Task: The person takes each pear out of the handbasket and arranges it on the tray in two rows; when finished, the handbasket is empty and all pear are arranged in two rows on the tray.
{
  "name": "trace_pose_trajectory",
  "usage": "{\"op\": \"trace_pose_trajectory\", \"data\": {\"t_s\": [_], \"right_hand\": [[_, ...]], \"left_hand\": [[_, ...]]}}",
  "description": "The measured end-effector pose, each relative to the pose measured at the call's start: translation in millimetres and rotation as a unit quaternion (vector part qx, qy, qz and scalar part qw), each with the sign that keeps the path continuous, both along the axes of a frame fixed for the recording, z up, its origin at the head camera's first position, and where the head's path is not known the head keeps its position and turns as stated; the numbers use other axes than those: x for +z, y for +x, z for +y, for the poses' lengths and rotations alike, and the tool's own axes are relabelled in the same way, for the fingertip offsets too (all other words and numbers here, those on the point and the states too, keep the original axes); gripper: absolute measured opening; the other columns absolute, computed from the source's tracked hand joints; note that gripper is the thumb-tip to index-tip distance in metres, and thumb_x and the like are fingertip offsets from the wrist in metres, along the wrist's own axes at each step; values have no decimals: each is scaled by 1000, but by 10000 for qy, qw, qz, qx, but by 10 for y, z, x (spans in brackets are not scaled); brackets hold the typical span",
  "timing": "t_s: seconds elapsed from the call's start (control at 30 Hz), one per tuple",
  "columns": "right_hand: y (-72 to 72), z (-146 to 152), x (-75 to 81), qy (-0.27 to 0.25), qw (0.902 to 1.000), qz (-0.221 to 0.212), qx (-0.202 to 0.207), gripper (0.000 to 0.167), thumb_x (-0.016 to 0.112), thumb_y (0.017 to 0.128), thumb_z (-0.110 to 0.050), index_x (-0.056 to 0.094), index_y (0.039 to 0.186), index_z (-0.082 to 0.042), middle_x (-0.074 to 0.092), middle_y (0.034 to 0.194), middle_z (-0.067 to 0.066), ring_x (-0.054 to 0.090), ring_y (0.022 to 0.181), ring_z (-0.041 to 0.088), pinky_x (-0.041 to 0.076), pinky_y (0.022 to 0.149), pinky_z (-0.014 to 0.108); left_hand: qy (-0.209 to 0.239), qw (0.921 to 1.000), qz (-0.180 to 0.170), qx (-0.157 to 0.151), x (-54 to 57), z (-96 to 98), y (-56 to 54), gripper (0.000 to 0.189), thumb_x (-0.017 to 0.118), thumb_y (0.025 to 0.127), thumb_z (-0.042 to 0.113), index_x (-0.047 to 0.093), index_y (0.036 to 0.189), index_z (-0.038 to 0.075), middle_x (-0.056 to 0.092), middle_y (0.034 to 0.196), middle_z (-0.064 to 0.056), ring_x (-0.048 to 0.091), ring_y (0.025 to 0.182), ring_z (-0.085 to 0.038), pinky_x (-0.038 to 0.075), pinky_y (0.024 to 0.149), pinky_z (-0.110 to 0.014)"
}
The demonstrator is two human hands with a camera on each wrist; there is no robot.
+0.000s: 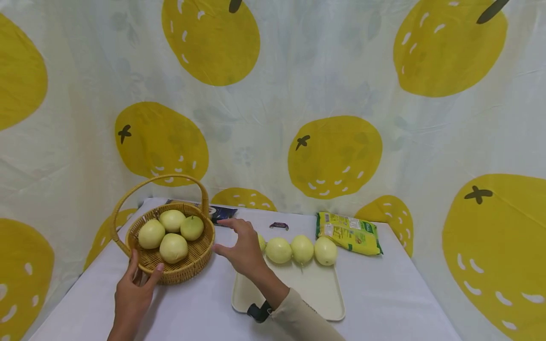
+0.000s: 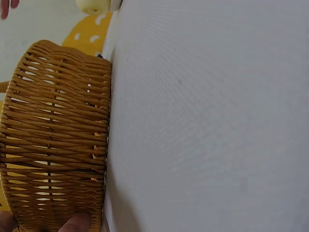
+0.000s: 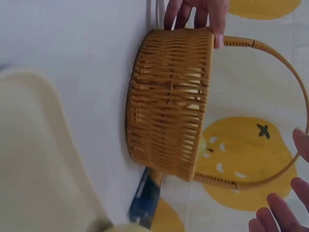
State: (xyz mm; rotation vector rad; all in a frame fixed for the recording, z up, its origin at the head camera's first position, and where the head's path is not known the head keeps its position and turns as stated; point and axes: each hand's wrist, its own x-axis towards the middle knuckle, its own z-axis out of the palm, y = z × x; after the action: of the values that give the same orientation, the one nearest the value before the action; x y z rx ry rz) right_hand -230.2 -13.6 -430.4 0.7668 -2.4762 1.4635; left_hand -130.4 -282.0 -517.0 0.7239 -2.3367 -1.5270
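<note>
A woven wicker basket [image 1: 187, 272] with a tall arched handle stands at the left of the white table, holding several round, pale yellow-green pears [image 1: 173, 248]. My left hand [image 1: 133, 293] touches its near-left side, fingers spread against the outer wall by the handle's foot. In the right wrist view, the left hand's fingers [image 3: 218, 39] reach that wall and rim. My right hand [image 1: 245, 248] is at the basket's right, thumb and fingers apart in a C shape, fingertips close to the rim and nothing between them.
More pears [image 1: 302, 249] line the far end of a cream tray [image 1: 298, 293], partly behind the right forearm. A small dark wrapped candy [image 1: 279, 226] and a yellow-green packet [image 1: 350, 233] lie farther back. Behind the basket is a dark blue packet [image 1: 223, 213]; a patterned curtain [image 1: 264, 142] hangs behind.
</note>
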Motion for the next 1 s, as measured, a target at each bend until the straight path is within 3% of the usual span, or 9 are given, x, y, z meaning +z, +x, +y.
{"op": "trace_pose_trajectory", "data": {"t_s": [0.3,0.5,0.73,1.0], "right_hand": [[-51,-398,-130,-186,9988,-192,400,58,93,84,-31,70,137,-26,69,136,-8,62,125,14,58,108,35],[-114,-657,-221,-238,9978,-312,534,58,94,84,-30,70,137,-30,68,135,-10,63,126,12,56,106,23],[-190,-975,-284,-580,9927,-744,750,56,93,85,-28,70,136,-30,68,136,-11,66,130,17,58,112,30],[-246,-1214,-332,-611,9902,-837,931,55,94,84,-29,70,134,-33,71,137,-8,67,126,19,59,103,27]], "left_hand": [[-80,10000,52,-16,29,7,3,100,71,98,57,-1,167,41,-3,176,6,25,158,-48,37,118,-44],[-176,9998,89,-33,25,1,3,100,70,99,57,-1,168,39,-3,176,3,27,157,-51,37,118,-47],[-194,9998,24,-32,0,0,1,101,69,99,60,-2,168,39,-4,177,1,27,157,-52,35,121,-54],[-195,9998,-31,43,-11,12,-10,102,68,98,62,-3,167,40,-4,177,2,26,157,-51,36,122,-55]]}}
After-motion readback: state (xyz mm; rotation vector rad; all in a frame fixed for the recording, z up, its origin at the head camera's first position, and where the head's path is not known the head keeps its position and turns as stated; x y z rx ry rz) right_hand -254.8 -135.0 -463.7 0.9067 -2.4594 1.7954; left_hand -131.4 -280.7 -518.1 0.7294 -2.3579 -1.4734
